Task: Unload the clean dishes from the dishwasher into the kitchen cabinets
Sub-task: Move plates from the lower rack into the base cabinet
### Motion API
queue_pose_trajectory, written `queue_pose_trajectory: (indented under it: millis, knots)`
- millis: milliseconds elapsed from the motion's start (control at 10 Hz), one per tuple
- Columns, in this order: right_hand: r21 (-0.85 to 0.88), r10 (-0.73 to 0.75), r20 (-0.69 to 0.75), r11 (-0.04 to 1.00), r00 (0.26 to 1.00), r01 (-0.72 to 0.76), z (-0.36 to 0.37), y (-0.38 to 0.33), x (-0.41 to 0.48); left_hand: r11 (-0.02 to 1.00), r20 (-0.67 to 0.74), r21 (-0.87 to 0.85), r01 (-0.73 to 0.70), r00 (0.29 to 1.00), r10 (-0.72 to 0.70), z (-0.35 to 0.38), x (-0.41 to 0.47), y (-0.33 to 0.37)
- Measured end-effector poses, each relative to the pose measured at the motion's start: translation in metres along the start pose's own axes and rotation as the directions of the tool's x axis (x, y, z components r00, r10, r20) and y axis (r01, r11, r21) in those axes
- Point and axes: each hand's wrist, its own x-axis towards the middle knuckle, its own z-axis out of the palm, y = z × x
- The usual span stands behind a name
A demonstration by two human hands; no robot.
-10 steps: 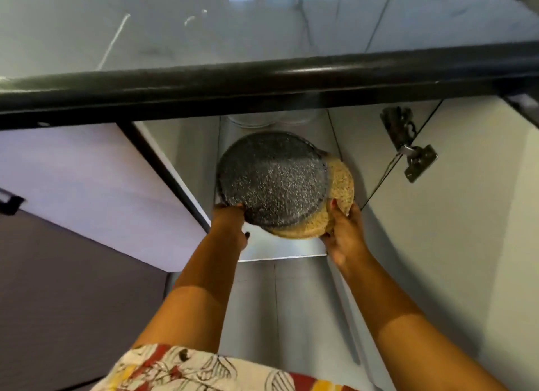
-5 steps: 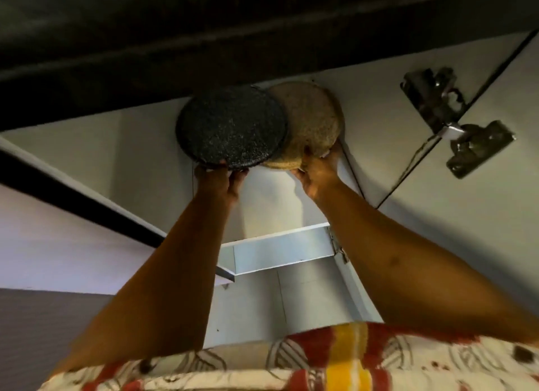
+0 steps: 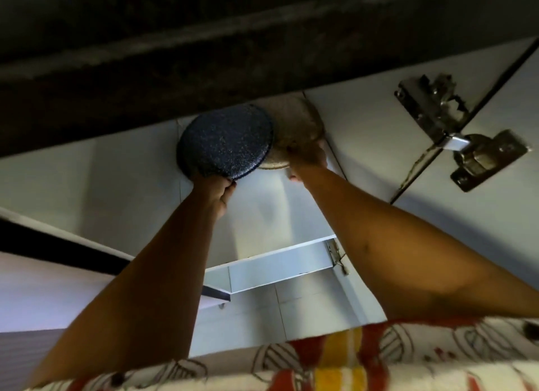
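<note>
Garment [image 3: 335,358]: patterned fabric, cream ground with red and yellow patches and dark line-drawn motifs (blurred), filling the frame from 5 to 7 o'clock. Both forearms bare; left hand [image 3: 217,190] and right hand [image 3: 306,157] without visible rings or gloves.

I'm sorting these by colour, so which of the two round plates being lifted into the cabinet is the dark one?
The dark speckled plate, held by the left hand. It overlaps the tan plate in the right hand.
</note>
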Motion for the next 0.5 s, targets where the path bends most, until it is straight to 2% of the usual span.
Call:
queue_pose_trajectory:
  millis: [100, 200, 300, 400, 500]
  knots:
    - [-0.408, -0.067, -0.067, 0.912, 0.996, 0.034, -0.006, -0.005, -0.016, 0.96, -0.009, 0.277, 0.027, 1.0, -0.026, 0.0, -0.005, 0.001]
    - [-0.713, -0.308, 0.021, 0.662, 0.951, 0.23, -0.007, 0.002, -0.04, 0.678, 0.001, 0.729, -0.093, 0.991, 0.135, -0.011, -0.004, -0.003]
    - [-0.793, -0.477, 0.279, 0.374, 0.833, 0.48, -0.001, 0.022, -0.049, 0.277, 0.281, 0.878, -0.39, 0.889, 0.361, -0.019, -0.015, -0.013]
    - [-0.766, -0.481, 0.34, 0.356, 0.808, 0.535, 0.004, 0.029, -0.054, 0.026, 0.473, 0.869, -0.494, 0.844, 0.252, -0.02, -0.019, -0.022]
    - [-0.771, -0.429, 0.333, 0.389, 0.84, 0.505, 0.007, 0.022, -0.054, -0.033, 0.49, 0.867, -0.498, 0.836, 0.246, -0.023, -0.013, -0.016]
